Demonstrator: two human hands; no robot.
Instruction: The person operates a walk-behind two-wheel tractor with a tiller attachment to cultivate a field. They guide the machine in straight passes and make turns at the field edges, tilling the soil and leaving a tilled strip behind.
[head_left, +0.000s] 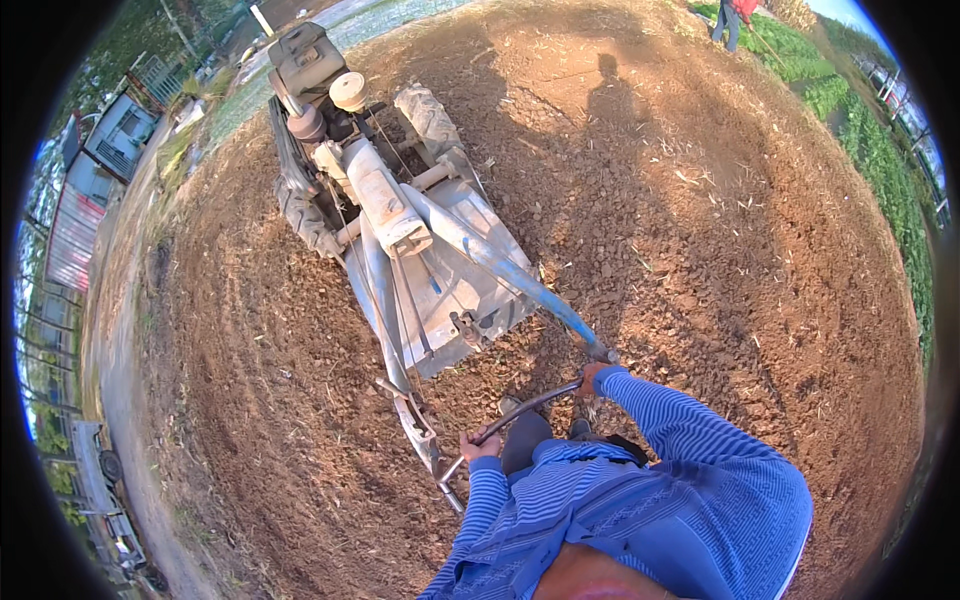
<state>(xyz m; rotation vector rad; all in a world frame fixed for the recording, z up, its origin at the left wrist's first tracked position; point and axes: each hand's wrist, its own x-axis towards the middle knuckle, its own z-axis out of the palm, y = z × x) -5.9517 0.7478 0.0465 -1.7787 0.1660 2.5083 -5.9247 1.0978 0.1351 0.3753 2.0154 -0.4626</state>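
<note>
A walking tractor with a rotary tiller stands before me on tilled soil, its engine (307, 56) at the far end. Two blue-painted handlebars run back from it, the right handlebar (517, 277) and the left handlebar (409, 420). A bent metal crossbar (536, 401) spans between them. My left hand (480, 445) is wrapped around the crossbar near its left end. At the other end my right hand (594, 377) grips the bar, close to the tip of the right handlebar. Beneath the handlebars lies the metal tiller cover (450, 292). A lever (412, 409) sits beside the left handlebar.
Loose brown soil (675, 300) with straw bits surrounds the machine. Lugged tyres (429, 120) flank the engine. A dirt path (135, 420), a parked truck (105, 480) and a shed (75, 232) lie left. Far right, a person (731, 19) holds a long pole beside green crops (825, 90).
</note>
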